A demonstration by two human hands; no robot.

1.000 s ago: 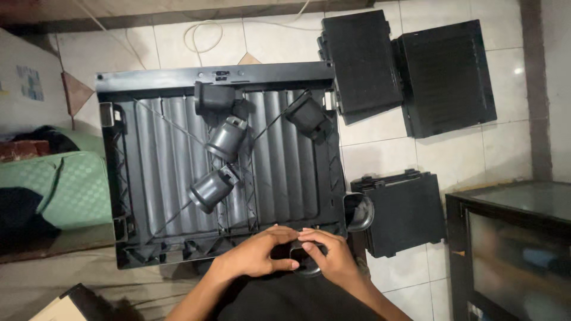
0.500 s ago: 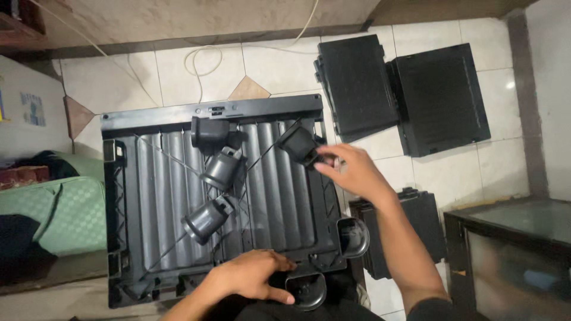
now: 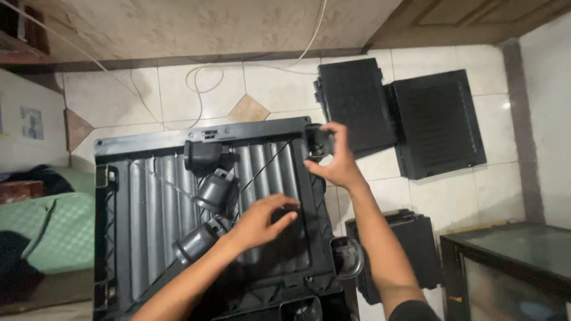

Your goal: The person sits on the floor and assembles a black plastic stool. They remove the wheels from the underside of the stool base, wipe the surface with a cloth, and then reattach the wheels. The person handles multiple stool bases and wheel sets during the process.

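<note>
A large black ribbed plastic panel (image 3: 148, 202) lies on the tiled floor with several black caster wheels on it. My right hand (image 3: 336, 163) grips a caster wheel (image 3: 319, 141) at the panel's far right corner. My left hand (image 3: 262, 221) hovers with fingers spread over the panel's right middle, near a grey-black caster (image 3: 215, 191) and another caster (image 3: 193, 242). A further caster (image 3: 205, 156) sits by the far edge. A mounted caster (image 3: 347, 257) sticks out at the near right corner.
Two black flat panels (image 3: 354, 107) (image 3: 437, 122) lie on the tiles to the far right, another black piece (image 3: 401, 244) near right. A dark glass-topped cabinet (image 3: 511, 267) stands at right. Green fabric (image 3: 53, 238) lies at left. A white cable (image 3: 202, 80) runs along the wall.
My right hand left the near edge, reached to a caster and carried it to the panel's far right corner. My left hand rose from the near edge to the panel's middle.
</note>
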